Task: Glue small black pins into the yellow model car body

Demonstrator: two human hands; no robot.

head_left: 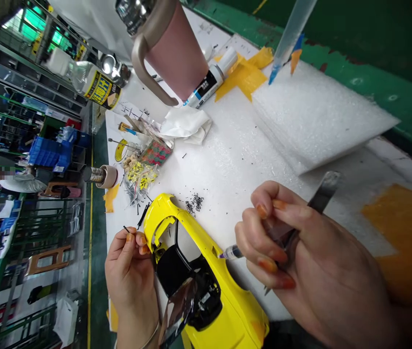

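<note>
1. The left hand's (133,264) fingertips are pinched together on a thin black pin (126,229), one end poking out past them. It looks nearly weightless and apt to roll or slip; a light pinch near its middle should serve better than a squeeze at the end.

2. The right hand's (322,257) fingers curl round metal tweezers (325,190), and a clear tube (234,252) with a purplish tip juts from the same fist. That tip lies at the car's edge; whether it touches cannot be told. The tweezers are probably stiff and smooth, best held along the flat shanks, clear of the sharp point.

3. The yellow car (206,237) sits between the two hands, low in the view, over the table (223,160). Its shell looks like rigid, glossy, fairly light material that could slide or mark. The broad flank seems the safest hold; the slim frame round the opening and the clear windscreen (178,308) look easiest to crack or smear.

4. Just beyond the car lie loose black grains (194,203), likely easy to scatter, and black strips (143,215) near its end, likely fragile.

5. Farther out are a bag (142,177) of yellow bits, a crumpled tissue (187,123) and soft foam (322,116).
</note>
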